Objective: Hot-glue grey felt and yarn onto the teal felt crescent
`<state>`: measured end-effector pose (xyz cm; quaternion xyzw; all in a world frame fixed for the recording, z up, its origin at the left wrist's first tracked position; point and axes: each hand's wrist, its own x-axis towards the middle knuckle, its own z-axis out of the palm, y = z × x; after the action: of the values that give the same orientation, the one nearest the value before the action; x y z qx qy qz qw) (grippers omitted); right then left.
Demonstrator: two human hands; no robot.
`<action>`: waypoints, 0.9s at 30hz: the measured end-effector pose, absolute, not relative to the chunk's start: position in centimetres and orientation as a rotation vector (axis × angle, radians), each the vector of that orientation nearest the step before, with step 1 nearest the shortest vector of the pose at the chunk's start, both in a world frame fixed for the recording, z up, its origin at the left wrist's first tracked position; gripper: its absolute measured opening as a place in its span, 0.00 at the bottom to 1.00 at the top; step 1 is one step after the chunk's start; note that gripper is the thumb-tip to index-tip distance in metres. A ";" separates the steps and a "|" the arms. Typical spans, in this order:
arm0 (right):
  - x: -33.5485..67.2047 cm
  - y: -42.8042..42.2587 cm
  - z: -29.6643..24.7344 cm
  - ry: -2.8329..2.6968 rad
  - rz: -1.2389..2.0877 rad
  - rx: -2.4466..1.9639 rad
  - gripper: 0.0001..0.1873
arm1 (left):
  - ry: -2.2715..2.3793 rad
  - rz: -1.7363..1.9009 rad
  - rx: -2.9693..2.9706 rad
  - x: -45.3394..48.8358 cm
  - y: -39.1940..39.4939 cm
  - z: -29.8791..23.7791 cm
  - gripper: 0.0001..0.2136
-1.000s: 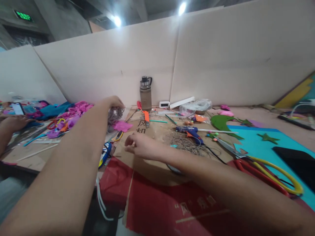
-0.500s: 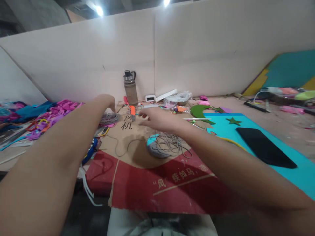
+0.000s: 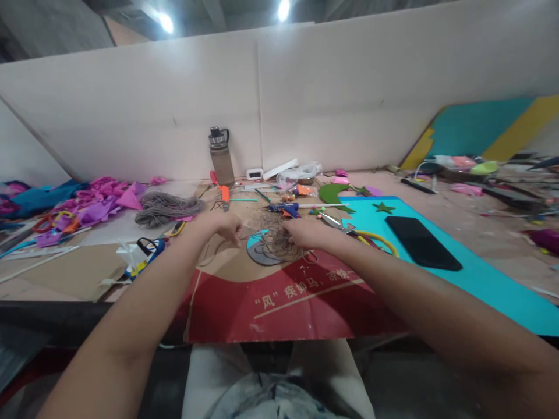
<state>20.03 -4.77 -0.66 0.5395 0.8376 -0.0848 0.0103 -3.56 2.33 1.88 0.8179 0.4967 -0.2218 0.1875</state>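
Note:
My left hand (image 3: 229, 227) is closed in a pinch just left of the round piece, and a thin strand of grey cord runs by its fingers. My right hand (image 3: 301, 233) has its fingers closed at the right side of a loose tangle of grey cord (image 3: 277, 238). That tangle lies over a round grey piece (image 3: 262, 258) with a bright blue patch at its upper left. Beneath is a red and brown cardboard sheet (image 3: 279, 314) with printed characters. A thick coil of grey cord (image 3: 163, 209) rests to the left, apart from both hands.
Beyond my hands lie a blue glue gun (image 3: 283, 208), scissors (image 3: 334, 221) and an orange cutter (image 3: 224, 195). A bottle (image 3: 222, 157) stands by the wall. On the right, a black phone (image 3: 421, 242) rests on a blue sheet (image 3: 489, 297). Pink and purple scraps (image 3: 102, 201) are heaped left.
My left hand has come from the cord coil rightward to beside the round piece. My right hand has lowered onto the cord tangle, its fingers now closed. The view has shifted slightly.

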 end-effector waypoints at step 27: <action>13.5 -0.6 2.8 3.122 -0.347 1.786 0.09 | 1.722 0.631 2.215 -7.5 -2.7 2.6 0.12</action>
<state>13.54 -0.61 2.80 0.4806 0.8401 -0.0935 -0.2336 -7.49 -2.71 2.56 0.7635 0.5935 0.2175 0.1326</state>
